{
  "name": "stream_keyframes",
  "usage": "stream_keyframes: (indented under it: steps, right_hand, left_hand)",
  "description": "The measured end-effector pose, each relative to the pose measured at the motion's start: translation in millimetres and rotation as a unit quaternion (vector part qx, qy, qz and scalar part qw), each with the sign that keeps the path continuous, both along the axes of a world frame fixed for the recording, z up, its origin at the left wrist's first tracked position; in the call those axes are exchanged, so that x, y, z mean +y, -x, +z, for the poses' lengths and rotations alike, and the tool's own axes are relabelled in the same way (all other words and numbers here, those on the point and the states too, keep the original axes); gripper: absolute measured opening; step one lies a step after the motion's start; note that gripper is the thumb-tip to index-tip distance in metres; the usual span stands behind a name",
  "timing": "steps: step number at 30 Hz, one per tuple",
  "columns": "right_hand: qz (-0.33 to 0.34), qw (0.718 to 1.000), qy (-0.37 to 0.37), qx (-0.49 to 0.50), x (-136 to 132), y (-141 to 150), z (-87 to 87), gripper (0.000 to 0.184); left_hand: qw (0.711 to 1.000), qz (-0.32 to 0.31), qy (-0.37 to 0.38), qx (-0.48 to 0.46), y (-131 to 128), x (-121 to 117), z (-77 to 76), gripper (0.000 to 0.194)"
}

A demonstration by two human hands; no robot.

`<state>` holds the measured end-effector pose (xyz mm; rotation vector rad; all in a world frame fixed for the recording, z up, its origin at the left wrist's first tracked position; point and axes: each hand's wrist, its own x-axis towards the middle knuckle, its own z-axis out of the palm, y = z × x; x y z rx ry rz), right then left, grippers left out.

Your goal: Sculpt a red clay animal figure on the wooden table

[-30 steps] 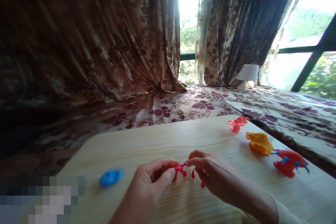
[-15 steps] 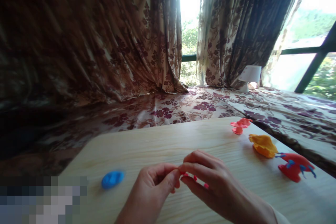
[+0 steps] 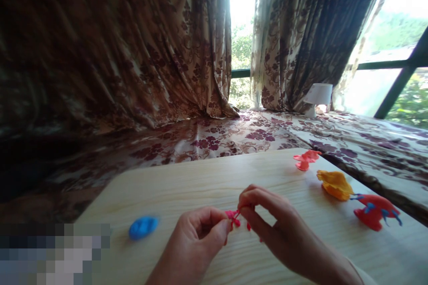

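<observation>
My left hand [image 3: 195,242] and my right hand [image 3: 270,227] meet over a pale wooden table [image 3: 187,187], both pinched on a small piece of pink-red clay [image 3: 233,217]. Thin bits of the clay stick out between the fingertips and hang just above the tabletop. Most of the piece is hidden by my fingers.
A blue clay lump [image 3: 143,227] lies to the left of my hands. At the right of the table sit a small pink clay shape [image 3: 306,159], an orange one [image 3: 335,184] and a red one with blue strips [image 3: 374,211]. A floral cloth, curtains and a small white lamp [image 3: 317,97] lie beyond.
My right hand's fingers have lifted and curled tighter on the clay, pulling it slightly up and right. The left hand's pinch stays where it was.
</observation>
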<state>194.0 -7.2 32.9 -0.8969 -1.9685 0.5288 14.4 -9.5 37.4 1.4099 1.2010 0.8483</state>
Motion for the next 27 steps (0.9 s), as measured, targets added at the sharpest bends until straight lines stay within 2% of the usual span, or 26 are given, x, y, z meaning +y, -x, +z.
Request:
stream_keyframes:
  steps: [2,6,9,12,14,16,20,24,27]
  right_hand:
    - [-0.052,0.998,-0.004,-0.029,9,-8,-2.9,0.011]
    - [-0.115,0.978,0.019,-0.174,24,-23,-14.0,0.014]
    - [-0.122,0.955,0.057,-0.264,27,-27,-21.3,0.024]
    - [-0.102,0.943,0.080,-0.305,25,-27,-22.7,0.030]
    - [-0.101,0.953,0.058,-0.279,22,-25,-19.9,0.030]
    - [-0.092,0.973,0.016,-0.212,16,-21,-15.0,0.026]
    - [-0.031,0.996,-0.038,-0.074,3,-8,-5.4,0.029]
    - [0.036,0.997,-0.033,-0.058,-1,3,-3.4,0.024]
    - [0.041,0.997,-0.038,-0.048,1,5,-4.6,0.021]
  left_hand:
    - [1.000,0.009,-0.008,0.002,2,1,0.5,0.027]
    - [0.999,0.013,-0.030,0.011,6,2,-1.0,0.029]
    - [0.999,0.011,-0.045,0.007,6,2,-2.1,0.029]
    - [0.999,0.024,-0.044,-0.004,4,1,-1.4,0.026]
    - [0.999,0.034,-0.037,-0.004,3,1,-1.0,0.023]
    - [0.999,0.030,-0.020,-0.012,3,1,-1.6,0.022]
    - [0.998,-0.005,-0.004,-0.055,4,2,-3.4,0.024]
    - [0.998,-0.025,-0.027,-0.050,4,2,-2.3,0.023]
    - [0.999,-0.029,-0.034,-0.031,4,3,-3.4,0.023]
